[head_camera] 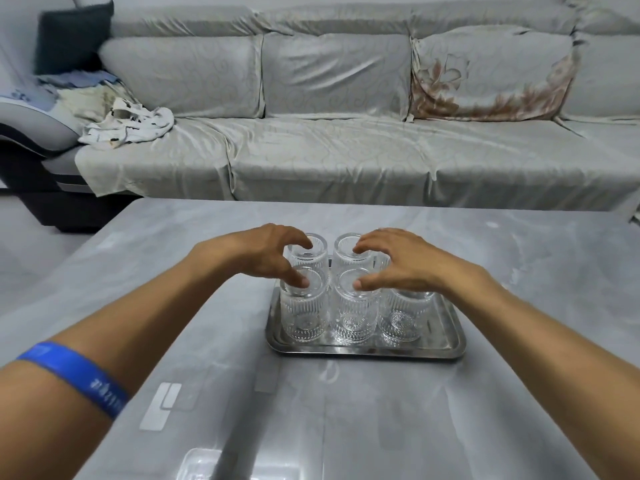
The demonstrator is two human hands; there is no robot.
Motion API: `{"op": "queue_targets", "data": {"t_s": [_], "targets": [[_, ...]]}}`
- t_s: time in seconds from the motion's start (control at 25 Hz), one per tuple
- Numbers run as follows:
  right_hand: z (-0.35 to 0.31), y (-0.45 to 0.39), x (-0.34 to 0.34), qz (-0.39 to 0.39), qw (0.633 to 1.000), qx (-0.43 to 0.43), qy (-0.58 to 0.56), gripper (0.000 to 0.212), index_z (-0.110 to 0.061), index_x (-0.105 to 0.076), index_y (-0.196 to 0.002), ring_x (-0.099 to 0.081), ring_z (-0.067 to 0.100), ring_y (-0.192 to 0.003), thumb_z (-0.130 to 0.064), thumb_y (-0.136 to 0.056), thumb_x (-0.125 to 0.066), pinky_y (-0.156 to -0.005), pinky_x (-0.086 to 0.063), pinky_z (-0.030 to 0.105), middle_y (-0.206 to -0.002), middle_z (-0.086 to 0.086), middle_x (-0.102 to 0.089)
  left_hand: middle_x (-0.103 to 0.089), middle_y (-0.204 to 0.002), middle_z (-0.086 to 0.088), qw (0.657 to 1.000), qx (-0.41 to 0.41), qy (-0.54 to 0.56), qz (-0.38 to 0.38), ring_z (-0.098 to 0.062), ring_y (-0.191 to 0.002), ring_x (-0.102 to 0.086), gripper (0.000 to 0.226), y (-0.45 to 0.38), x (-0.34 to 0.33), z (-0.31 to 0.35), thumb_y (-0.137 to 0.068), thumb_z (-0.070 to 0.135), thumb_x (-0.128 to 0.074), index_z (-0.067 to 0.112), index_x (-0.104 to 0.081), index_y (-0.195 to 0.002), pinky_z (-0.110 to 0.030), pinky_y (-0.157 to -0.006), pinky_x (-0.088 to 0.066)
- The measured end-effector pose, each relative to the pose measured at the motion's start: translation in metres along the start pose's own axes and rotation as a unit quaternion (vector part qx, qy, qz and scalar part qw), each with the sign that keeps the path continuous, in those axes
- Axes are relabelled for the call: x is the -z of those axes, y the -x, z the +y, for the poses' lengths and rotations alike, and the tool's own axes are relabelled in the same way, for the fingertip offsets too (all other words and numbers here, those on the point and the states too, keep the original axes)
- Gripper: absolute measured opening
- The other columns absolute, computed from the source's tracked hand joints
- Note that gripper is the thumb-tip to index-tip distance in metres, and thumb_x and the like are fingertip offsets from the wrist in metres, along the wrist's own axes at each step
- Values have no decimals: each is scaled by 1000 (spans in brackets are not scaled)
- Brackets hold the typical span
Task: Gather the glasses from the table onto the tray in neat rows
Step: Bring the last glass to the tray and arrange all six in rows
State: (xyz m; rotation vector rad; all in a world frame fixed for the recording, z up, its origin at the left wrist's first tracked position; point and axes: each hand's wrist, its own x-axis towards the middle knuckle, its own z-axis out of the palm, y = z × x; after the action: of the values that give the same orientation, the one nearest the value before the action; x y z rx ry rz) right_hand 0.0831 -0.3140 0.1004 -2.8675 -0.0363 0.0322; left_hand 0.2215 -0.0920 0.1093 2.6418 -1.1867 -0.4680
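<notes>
A steel tray (446,344) lies on the grey table and holds several clear ribbed glasses in two rows. The near row has a left glass (304,317), a middle glass (354,320) and a right glass (401,320). Behind them stand a far left glass (310,259) and a far middle glass (348,252); anything behind the right glass is hidden by my hand. My left hand (263,252) hovers over the left glasses, fingers spread, fingertips on their rims. My right hand (398,261) does the same over the middle and right glasses.
The grey marble-look table (173,289) reaches to a grey sofa (329,150) behind it. Crumpled clothes (128,124) lie on the sofa's left end. A blue wristband (76,375) sits on my left forearm.
</notes>
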Motion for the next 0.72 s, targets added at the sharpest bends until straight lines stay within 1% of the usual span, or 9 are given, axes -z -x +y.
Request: {"op": "queue_targets", "data": {"t_s": [0.12,0.2,0.28,0.36,0.48,0.56,0.6,0.64,0.72], "targets": [[3,4,1,12,999,9,-40,72,-29,-50,-138,-25,16,-143,-62,-77,-66,-115,-19,36,-153,-6,-40,-44,-147,6,1000,-11,12,20,-16,-133,-40,76,4,-4,3,-69,52,-78,32,-47,-135,-36,-108,-35],[20,13,9,50,993,-6,-106,70,-30,-51,-138,-26,9,-140,-57,-76,-70,-109,-18,25,-152,-7,-40,-47,-144,6,996,-54,37,55,-14,-131,-42,74,5,-6,17,-69,53,-76,30,-48,-134,-34,-106,-36],[44,25,20,46,990,-39,-124,73,-31,-49,-140,-24,4,-139,-49,-75,-75,-104,-15,20,-153,-10,-37,-46,-145,6,992,-89,56,73,-13,-132,-41,76,2,-8,35,-69,54,-76,29,-48,-135,-32,-107,-34],[63,36,21,3,994,-63,-92,73,-32,-48,-141,-21,7,-142,-48,-75,-76,-110,-15,24,-153,-12,-35,-44,-147,6,991,-101,60,68,-13,-133,-40,75,0,-13,50,-71,52,-76,29,-47,-136,-33,-109,-32],[70,38,13,-2,995,-56,-83,63,-31,-56,-132,-34,10,-138,-51,-76,-73,-115,-26,37,-150,-8,-43,-45,-146,7,993,-90,69,45,-13,-131,-42,71,0,-18,61,-73,48,-76,28,-48,-136,-34,-108,-34],[70,40,9,39,991,-52,-115,59,-32,-58,-129,-41,8,-130,-55,-76,-71,-110,-32,36,-143,-10,-48,-53,-136,11,983,-77,122,114,-10,-121,-50,61,6,-17,58,-75,48,-74,29,-54,-130,-30,-99,-39],[72,46,3,94,980,-71,-161,57,-31,-59,-128,-45,7,-125,-57,-78,-69,-106,-35,33,-137,-13,-51,-58,-126,13,963,-52,184,191,-8,-113,-55,52,9,-19,50,-77,45,-72,28,-59,-124,-29,-92,-42],[76,56,-7,169,954,-112,-221,51,-30,-61,-125,-50,6,-117,-56,-81,-67,-100,-39,32,-130,-14,-56,-64,-116,13,926,-2,265,271,-7,-104,-60,41,16,-24,39,-79,40,-70,28,-64,-117,-29,-86,-46],[83,79,-33,271,860,-227,-368,36,-22,-68,-106,-62,12,-92,-52,-87,-61,-83,-51,34,-104,-5,-67,-71,-100,4,824,141,420,354,-15,-92,-65,19,36,-44,12,-80,30,-64,23,-70,-97,-32,-78,-48]]}}
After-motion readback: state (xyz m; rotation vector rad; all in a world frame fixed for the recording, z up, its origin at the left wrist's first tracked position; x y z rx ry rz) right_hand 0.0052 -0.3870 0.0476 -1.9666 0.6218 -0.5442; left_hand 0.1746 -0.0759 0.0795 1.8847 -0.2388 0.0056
